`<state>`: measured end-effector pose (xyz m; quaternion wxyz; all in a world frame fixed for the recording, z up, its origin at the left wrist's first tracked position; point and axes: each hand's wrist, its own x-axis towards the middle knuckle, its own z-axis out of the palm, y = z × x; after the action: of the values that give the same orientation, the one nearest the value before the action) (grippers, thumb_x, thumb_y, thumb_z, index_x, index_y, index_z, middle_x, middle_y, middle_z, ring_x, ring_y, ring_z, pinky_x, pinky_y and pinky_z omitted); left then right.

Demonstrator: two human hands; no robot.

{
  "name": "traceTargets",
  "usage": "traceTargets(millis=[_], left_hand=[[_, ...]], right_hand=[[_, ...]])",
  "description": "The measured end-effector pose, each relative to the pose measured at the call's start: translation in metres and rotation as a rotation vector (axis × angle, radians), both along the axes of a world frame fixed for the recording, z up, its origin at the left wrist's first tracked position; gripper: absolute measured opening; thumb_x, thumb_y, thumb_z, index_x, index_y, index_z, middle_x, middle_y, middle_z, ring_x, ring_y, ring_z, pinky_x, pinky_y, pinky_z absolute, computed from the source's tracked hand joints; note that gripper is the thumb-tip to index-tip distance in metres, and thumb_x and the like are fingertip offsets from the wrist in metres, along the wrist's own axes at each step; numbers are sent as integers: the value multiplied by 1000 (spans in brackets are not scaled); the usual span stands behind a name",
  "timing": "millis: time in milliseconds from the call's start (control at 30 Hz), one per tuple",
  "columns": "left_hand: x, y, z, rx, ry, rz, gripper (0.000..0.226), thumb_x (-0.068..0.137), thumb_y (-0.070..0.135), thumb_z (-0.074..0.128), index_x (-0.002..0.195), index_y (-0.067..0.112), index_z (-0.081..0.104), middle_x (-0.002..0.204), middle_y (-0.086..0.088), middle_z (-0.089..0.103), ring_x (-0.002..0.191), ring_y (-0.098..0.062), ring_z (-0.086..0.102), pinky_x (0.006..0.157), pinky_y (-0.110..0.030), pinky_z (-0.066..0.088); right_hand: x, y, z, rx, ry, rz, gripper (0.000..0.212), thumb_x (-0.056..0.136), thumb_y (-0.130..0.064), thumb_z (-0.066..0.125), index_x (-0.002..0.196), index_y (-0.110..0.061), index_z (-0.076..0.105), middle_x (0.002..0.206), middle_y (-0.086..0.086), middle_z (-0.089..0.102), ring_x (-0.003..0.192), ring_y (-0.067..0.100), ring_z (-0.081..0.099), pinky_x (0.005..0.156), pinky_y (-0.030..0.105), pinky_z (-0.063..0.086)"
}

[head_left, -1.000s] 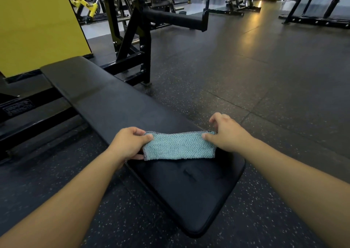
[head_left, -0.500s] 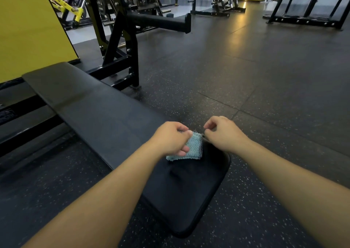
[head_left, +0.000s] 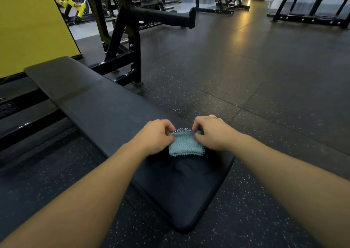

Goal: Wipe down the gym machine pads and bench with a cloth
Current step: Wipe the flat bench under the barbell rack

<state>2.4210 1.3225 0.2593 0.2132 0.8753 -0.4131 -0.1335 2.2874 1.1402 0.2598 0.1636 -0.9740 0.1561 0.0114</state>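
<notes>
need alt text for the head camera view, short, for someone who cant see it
Two bare hands, left hand and right hand, pinch a folded light blue cloth on the near end of a black padded bench. Behind it, a black gym machine frame stands on dark speckled rubber floor beside a yellow wall.

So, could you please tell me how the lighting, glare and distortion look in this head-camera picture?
Head view: dim overall; warm glare on the floor at upper right; wide-angle stretch enlarges the forearms at the lower corners; the blue cloth, pinched by left hand and right hand, is sharp; the black bench shows little detail.
</notes>
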Motion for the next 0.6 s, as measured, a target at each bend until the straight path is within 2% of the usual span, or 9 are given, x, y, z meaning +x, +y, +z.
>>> traceTargets(millis=[67, 133, 233, 300, 367, 500, 600], left_hand=[[-1, 4, 3, -87, -26, -32, 19, 86, 23, 73, 92, 39, 64, 89, 16, 64, 85, -2, 61, 76, -25, 49], [-4, 14, 8, -134, -79, -85, 21, 88, 19, 71, 93, 38, 67, 94, 16, 63, 84, 3, 57, 78, -25, 49], [-11, 34, 8, -104, -151, -218, 23, 91, 17, 67, 96, 39, 70, 101, 19, 64, 94, 2, 53, 88, -29, 50], [-16, 48, 2, -66, -221, -331, 28, 90, 16, 61, 100, 40, 70, 103, 21, 65, 103, -4, 53, 88, -34, 52], [-21, 59, -3, -30, -271, -394, 34, 87, 16, 55, 106, 40, 70, 108, 25, 65, 106, -5, 53, 89, -32, 52], [-30, 56, 4, -132, -294, -351, 28, 89, 25, 54, 107, 37, 71, 103, 24, 65, 109, 0, 50, 92, -26, 49], [-36, 35, 11, -135, -316, -390, 29, 97, 43, 52, 122, 38, 65, 124, 22, 61, 125, 0, 47, 104, -26, 45]], right_hand=[[-7, 0, 6, 20, -92, 38, 13, 90, -23, 59, 100, -31, 56, 100, -11, 58, 107, 18, 51, 91, 33, 40], [-18, 2, 12, 7, -143, 100, 17, 89, -19, 60, 100, -32, 58, 103, -13, 57, 105, 13, 49, 92, 30, 42], [-38, 10, 12, -84, -111, 243, 18, 91, -25, 60, 104, -36, 62, 106, -16, 55, 105, 10, 47, 97, 26, 40], [-50, 17, 7, -124, -111, 320, 20, 89, -30, 58, 106, -36, 67, 108, -17, 57, 106, 10, 48, 100, 25, 40], [-58, 19, 4, -114, -95, 333, 26, 89, -31, 55, 110, -35, 70, 111, -18, 58, 108, 9, 49, 102, 23, 40], [-63, 16, 4, 2, -109, 262, 29, 88, -24, 55, 109, -35, 73, 114, -23, 60, 111, 2, 51, 102, 20, 40], [-66, 13, 8, 59, -167, 169, 28, 88, -16, 55, 98, -35, 74, 113, -24, 61, 110, -1, 52, 100, 20, 41]])
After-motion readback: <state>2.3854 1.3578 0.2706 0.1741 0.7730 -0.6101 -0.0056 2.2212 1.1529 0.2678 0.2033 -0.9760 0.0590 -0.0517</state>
